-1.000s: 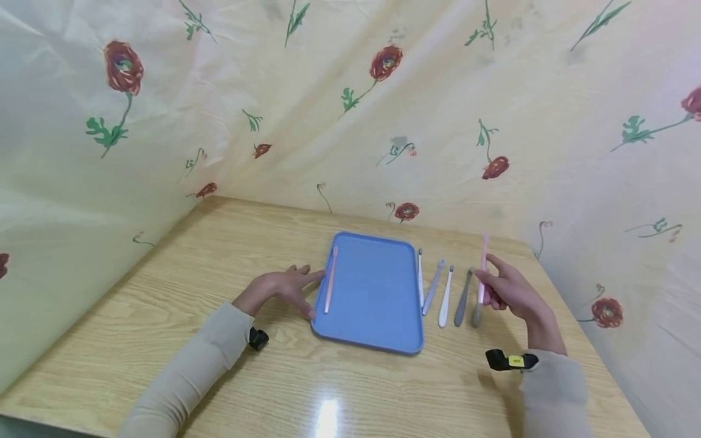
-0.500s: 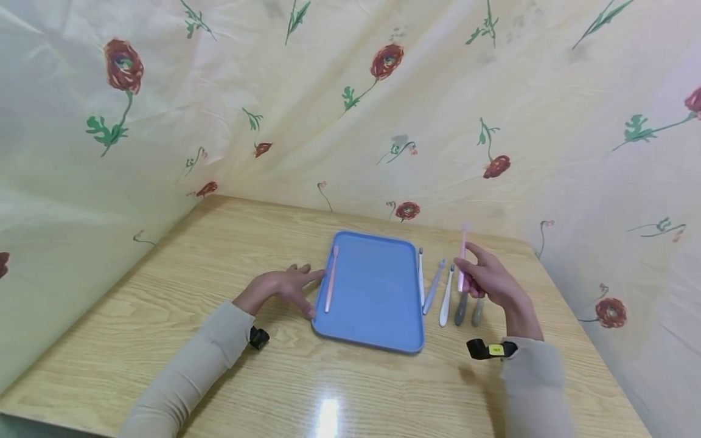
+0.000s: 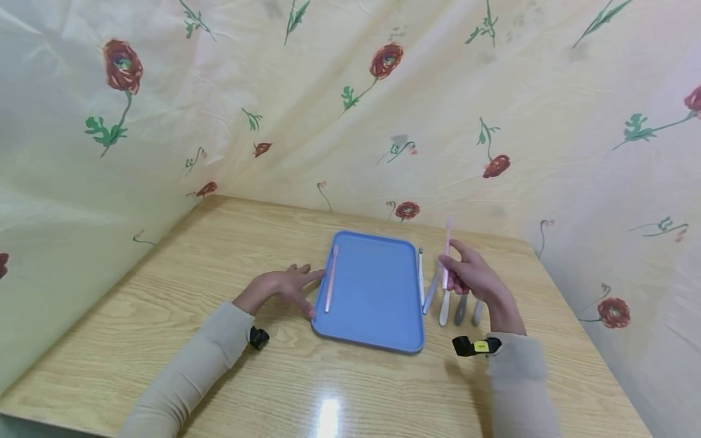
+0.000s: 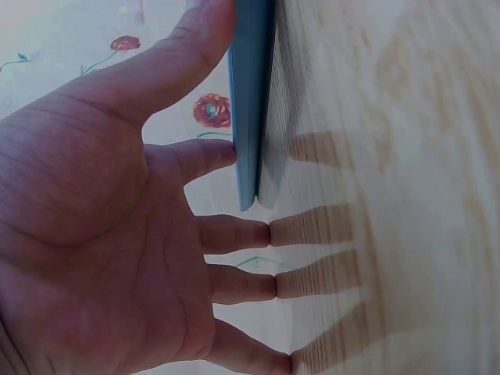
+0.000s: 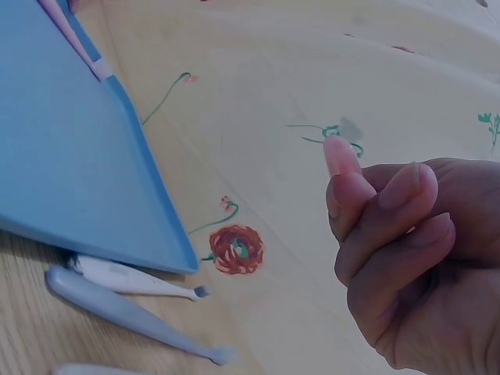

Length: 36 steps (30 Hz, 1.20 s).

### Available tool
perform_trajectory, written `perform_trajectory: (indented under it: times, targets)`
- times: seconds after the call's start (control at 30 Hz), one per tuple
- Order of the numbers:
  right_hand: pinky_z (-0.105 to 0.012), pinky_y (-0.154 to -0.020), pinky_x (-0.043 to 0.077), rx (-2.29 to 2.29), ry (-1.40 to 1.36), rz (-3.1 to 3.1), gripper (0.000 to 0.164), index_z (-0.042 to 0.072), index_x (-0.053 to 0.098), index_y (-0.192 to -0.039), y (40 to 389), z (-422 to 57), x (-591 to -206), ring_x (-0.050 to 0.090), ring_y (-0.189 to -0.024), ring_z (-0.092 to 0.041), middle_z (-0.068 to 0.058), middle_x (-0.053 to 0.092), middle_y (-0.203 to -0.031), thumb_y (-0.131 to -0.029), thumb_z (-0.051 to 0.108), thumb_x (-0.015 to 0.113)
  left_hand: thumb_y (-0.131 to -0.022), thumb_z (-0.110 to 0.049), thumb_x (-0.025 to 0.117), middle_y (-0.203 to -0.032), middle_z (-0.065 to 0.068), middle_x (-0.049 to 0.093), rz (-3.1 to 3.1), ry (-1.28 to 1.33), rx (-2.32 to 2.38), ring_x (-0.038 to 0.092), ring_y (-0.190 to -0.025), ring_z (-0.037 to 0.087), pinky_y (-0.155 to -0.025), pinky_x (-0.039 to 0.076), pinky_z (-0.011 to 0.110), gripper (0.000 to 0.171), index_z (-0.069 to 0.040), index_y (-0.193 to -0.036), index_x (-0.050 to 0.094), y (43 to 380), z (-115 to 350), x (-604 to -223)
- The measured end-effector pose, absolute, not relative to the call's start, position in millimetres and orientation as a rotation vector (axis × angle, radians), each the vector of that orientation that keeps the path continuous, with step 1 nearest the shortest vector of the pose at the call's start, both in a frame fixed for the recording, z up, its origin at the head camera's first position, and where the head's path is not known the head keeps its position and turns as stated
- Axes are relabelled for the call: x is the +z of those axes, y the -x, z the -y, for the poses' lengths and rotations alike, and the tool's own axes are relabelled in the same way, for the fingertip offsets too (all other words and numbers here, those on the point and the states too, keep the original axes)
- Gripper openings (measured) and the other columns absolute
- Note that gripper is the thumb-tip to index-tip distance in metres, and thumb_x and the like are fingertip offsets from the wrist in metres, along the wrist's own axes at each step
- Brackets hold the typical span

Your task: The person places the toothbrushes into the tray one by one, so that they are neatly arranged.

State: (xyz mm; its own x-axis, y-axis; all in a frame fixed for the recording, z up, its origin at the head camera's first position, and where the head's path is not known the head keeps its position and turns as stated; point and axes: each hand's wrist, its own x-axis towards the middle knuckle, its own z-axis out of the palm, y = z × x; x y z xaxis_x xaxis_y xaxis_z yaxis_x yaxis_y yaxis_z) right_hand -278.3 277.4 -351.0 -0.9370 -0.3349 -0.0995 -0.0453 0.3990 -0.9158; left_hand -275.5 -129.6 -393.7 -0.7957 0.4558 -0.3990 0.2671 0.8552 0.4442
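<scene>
My right hand (image 3: pixel 473 277) pinches a pink toothbrush (image 3: pixel 448 240) upright above the row of brushes, its head pointing up. In the right wrist view, the fingers of that hand (image 5: pixel 414 242) curl around it and only a pink end (image 5: pixel 341 158) shows. A blue tray (image 3: pixel 378 292) lies left of this hand, with another pink toothbrush (image 3: pixel 331 280) along its left side. My left hand (image 3: pixel 287 287) is spread at the tray's left edge. In the left wrist view, thumb and index finger meet the tray's side (image 4: pixel 248 101), while the other fingertips touch the table.
Several toothbrushes lie right of the tray: a white one (image 3: pixel 421 277) by its rim, a lavender one (image 3: pixel 431 297), another white one (image 3: pixel 444 311), a dark grey one (image 3: pixel 461 311) and a grey one (image 3: pixel 478 313). A flowered cloth (image 3: pixel 306 109) hangs behind the wooden table (image 3: pixel 246 377).
My right hand has lifted the pink toothbrush from the right end of the row and carried it left toward the tray. The left hand and the tray have stayed put.
</scene>
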Motion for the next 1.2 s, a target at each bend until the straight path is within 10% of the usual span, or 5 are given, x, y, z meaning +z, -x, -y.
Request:
perform_trajectory:
  times: [1.2]
  targets:
    - [-0.022,-0.041,0.041,-1.575,0.399,-2.273,0.063,0.011,0.01,-0.161,288,-179,-368,0.049,-0.04,-0.006,0.004,0.057,-0.053,-0.108,0.021,0.043,-0.078,-0.049,0.082,-0.169,0.02,0.006,-2.53,-0.527,0.512,0.0,-0.155,0.049,-0.117,0.013,0.075,0.109,-0.027,-0.162,0.016,278,131,-399]
